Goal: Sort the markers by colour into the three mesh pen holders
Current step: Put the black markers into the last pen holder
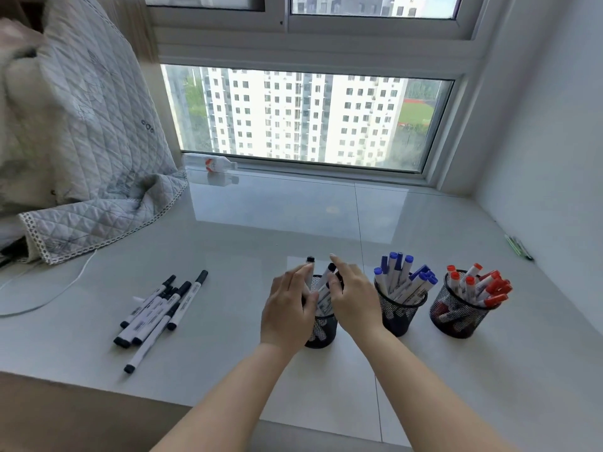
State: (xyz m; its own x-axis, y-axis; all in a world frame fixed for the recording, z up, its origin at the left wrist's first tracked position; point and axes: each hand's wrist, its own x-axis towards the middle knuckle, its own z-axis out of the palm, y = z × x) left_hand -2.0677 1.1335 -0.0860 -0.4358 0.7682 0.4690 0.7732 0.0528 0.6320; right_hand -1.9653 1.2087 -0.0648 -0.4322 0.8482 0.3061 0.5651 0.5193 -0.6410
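Three black mesh holders stand in a row near the front of the ledge. The left holder [321,334] has black-capped markers [326,282] standing in it. The middle holder [399,313] is filled with blue-capped markers [401,272], and the right holder [455,316] with red-capped markers [483,285]. My left hand [288,308] rests against the left side of the black markers, fingers fairly straight. My right hand [354,296] touches them from the right, with its index finger raised. Several loose black markers [156,309] lie in a pile to the left.
A quilted grey blanket [85,151] hangs over the ledge's left side, with a white cable [65,285] below it. A plastic bottle [210,163] lies by the window. Green pens [518,246] lie at the right wall. The ledge's front edge [98,383] runs near the loose markers.
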